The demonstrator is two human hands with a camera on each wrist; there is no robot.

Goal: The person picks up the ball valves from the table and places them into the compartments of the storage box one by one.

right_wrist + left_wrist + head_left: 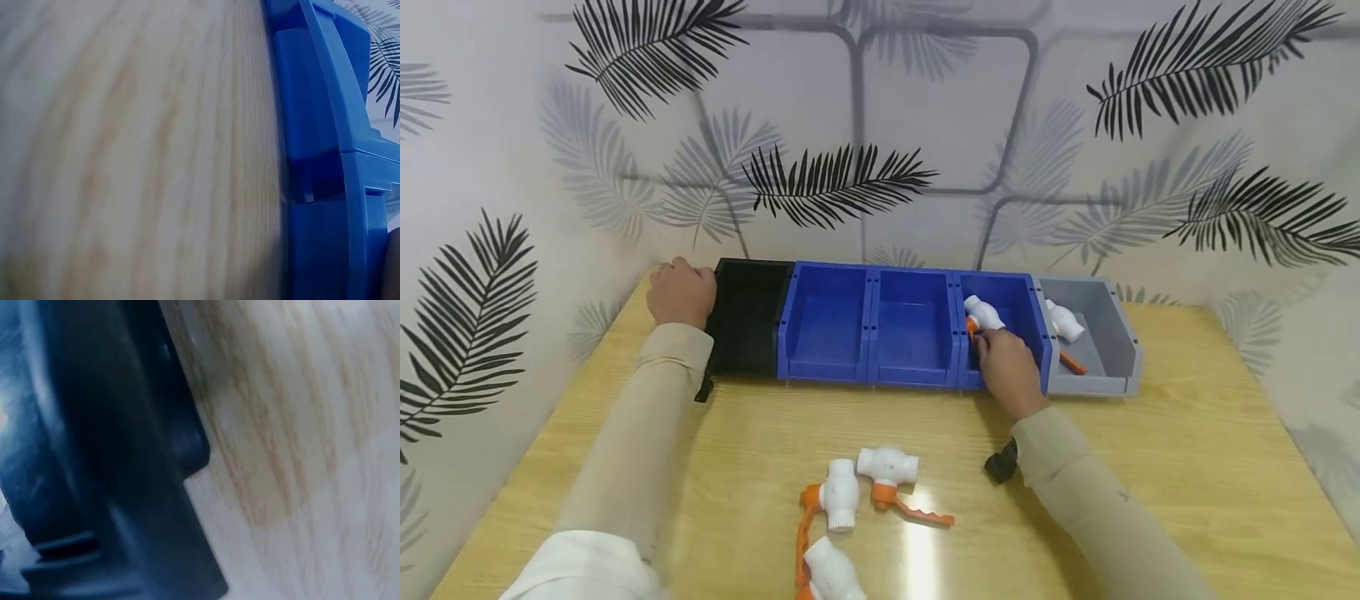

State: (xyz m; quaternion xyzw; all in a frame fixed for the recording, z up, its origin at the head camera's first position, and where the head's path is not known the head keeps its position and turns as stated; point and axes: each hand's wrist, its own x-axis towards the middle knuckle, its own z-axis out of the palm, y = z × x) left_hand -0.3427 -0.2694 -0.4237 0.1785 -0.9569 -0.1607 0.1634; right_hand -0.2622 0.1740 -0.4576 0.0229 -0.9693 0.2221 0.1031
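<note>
My left hand [681, 292] is at the far left, its fingers curled at the side wall of the black bin [748, 321]. Dark plastic, apparently that bin [125, 456], fills the left half of the left wrist view. My right hand [1011, 371] reaches into the rightmost blue bin [1018, 292], its fingers pinching the orange handle of a white ball valve [987, 313]. The valve's white body lies beyond my fingertips, inside the bin. The right wrist view shows blue bin fronts [319, 119], with only a sliver of the hand at the edge.
Two more blue bins [831, 321] stand between the black bin and the right one. A grey bin [1116, 333] at the row's right end holds another ball valve [1063, 321]. Nearer me, three ball valves [887, 465] with orange handles lie on the wooden table [1187, 467].
</note>
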